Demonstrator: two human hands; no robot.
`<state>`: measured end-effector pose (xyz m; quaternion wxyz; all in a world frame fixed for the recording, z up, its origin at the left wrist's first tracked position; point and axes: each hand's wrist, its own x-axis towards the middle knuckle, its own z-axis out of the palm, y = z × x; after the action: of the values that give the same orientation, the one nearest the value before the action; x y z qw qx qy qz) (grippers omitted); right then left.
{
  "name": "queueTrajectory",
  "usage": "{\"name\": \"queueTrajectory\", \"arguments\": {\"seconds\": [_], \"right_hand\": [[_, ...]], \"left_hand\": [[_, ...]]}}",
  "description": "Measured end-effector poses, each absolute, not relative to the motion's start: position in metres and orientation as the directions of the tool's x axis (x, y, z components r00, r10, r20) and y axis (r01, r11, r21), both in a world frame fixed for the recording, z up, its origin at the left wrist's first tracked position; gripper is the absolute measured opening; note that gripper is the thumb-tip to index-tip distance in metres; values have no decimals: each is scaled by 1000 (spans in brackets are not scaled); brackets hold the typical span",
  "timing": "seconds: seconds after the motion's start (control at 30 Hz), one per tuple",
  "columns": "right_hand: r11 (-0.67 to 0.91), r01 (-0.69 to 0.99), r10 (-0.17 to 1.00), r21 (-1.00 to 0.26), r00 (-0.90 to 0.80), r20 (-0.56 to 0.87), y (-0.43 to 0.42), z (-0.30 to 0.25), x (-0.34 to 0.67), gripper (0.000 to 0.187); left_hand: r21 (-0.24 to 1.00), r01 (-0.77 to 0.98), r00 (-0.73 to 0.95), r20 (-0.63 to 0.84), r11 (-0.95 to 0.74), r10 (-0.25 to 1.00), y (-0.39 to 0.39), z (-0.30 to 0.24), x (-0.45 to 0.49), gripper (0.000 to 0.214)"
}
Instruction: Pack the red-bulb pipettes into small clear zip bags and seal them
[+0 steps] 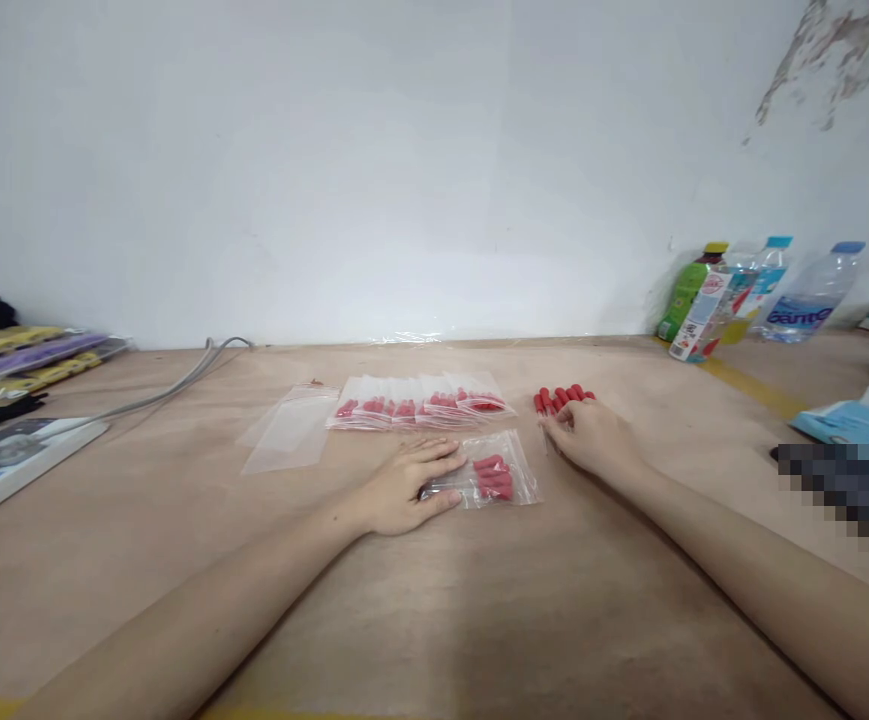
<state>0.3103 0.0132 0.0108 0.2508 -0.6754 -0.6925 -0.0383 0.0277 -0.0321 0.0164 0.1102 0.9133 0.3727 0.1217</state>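
My left hand (411,487) lies flat with its fingers stretched out over the left part of a clear plastic bag (525,470). Several red pieces (494,478) show inside that bag, beyond my fingertips. To the right, my right hand (591,436) has its thumb and fingers pinched together at a loose group of small red-handled pieces (563,397). A thin, pale shaft shows below the fingertips, seemingly from one of these pieces. The fingers partly hide the group.
Behind my left hand is a row of filled bags (411,400) with red pieces, and flat translucent bags (291,430) to its left. Drink bottles (801,295) stand at the back right by the wall. A cable (156,390) and packaged items (44,355) lie at the left.
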Motion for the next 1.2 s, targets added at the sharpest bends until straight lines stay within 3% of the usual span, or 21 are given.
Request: {"name": "queueTrajectory", "arguments": {"seconds": [0.13,0.33,0.53,0.7,0.83,1.07,1.2], "right_hand": [[17,960,951,-281,71,300,16,13,309,37],[-31,966,958,-256,102,267,17,18,306,28],[24,910,942,-413,117,314,20,16,310,29],[276,615,863,-739,180,472,19,1,309,26],[443,276,856,-853,150,494,10,-10,295,32],[317,47,943,-947,87,320,-3,-8,283,66],[204,-33,974,-978,109,199,-3,-2,284,60]], "left_hand": [[288,659,691,132,-694,711,-31,17,28,53],[272,657,698,132,-703,704,-32,17,28,53],[255,665,694,137,-702,707,-32,15,27,53],[257,660,698,137,-706,703,-32,15,27,53],[260,666,694,126,-699,709,-32,16,28,53],[260,656,698,148,-709,701,-31,15,29,52],[260,655,698,152,-710,699,-31,14,28,52]]}}
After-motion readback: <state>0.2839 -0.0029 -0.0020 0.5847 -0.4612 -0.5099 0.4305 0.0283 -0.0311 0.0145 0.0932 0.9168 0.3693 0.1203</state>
